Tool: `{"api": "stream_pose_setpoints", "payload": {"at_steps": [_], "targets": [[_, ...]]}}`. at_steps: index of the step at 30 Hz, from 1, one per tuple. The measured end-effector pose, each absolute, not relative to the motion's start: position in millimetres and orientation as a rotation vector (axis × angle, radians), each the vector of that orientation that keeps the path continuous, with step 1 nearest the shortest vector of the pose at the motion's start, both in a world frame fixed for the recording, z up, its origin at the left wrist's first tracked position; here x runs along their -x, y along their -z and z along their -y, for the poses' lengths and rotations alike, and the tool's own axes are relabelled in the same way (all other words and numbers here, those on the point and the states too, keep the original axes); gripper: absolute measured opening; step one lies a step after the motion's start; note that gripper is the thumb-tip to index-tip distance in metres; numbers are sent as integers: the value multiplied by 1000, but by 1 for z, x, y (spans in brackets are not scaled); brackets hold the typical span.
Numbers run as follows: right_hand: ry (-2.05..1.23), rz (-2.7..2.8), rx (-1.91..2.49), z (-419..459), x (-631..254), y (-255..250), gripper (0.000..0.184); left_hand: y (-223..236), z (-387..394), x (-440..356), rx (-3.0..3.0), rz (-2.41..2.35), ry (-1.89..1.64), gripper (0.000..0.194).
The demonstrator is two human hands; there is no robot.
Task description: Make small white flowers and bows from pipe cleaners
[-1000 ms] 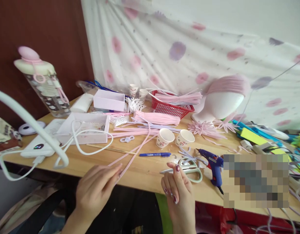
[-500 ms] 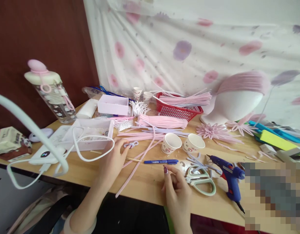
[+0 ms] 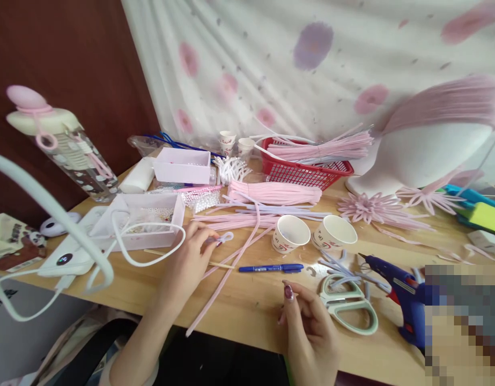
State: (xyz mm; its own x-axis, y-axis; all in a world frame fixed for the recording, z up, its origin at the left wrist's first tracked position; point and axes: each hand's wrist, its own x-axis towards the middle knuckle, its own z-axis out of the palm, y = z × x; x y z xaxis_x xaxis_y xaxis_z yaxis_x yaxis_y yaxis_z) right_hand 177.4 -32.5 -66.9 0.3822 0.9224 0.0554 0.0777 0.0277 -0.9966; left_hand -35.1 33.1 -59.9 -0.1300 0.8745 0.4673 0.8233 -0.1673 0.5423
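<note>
Left hand (image 3: 189,256): we had fingertips pinching the lavender pipe-cleaner loop (image 3: 227,237), over the wooden table (image 3: 150,287) just right of the open white box (image 3: 140,236); our fingers hid part of it.
Right hand (image 3: 311,332): loosely curled, and we honestly couldn't tell if thumb and index touched.
Scissors (image 3: 349,305): handles showed, but our right hand hid the blades.
Glue gun (image 3: 400,289): pixelated patch covered some.
Mannequin head (image 3: 428,150): cut off at the right edge.
</note>
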Motion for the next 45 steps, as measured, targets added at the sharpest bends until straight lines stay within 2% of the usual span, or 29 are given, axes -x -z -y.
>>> {"api": "stream_pose_setpoints", "payload": {"at_steps": [3,6,9,13,15,18,21,23,25,31,36,45], "targets": [[-807,984,1383,34,-177,60,33,49,-19,30,-2306,-1704,-1428,15],[-899,1101,1344,34,-177,49,40,41,3,18,-2503,-1536,-1574,15],[-1141,1251,1174,34,-174,40,48,42,26,8,-2619,-1484,-1547,19],[-1341,1180,1109,38,-172,38,46,49,41,0,-2669,-1464,-1502,28],[-1354,1148,1125,40,-173,39,45,51,42,-4,-2543,-1437,-1585,30],[-1345,1173,1121,40,-177,40,45,49,41,-10,-1996,-1408,-1691,31],[-1393,1216,1083,38,-181,40,45,42,41,-13,-1596,-1340,-1405,12],[-1425,1246,1081,38,-182,40,46,37,42,-14,-1539,-1249,-1213,25],[-1425,1277,1108,38,-182,40,47,33,42,-17,-1519,-1180,-1166,32],[-1337,1418,1107,43,-180,43,44,34,42,-28,-1445,-1291,-1226,35],[-1267,1597,1122,47,-181,45,30,36,45,-31,-1523,-1378,-1259,33],[-1096,1704,1068,44,-179,49,19,31,50,-28,-1342,-1313,-1224,36]]}}
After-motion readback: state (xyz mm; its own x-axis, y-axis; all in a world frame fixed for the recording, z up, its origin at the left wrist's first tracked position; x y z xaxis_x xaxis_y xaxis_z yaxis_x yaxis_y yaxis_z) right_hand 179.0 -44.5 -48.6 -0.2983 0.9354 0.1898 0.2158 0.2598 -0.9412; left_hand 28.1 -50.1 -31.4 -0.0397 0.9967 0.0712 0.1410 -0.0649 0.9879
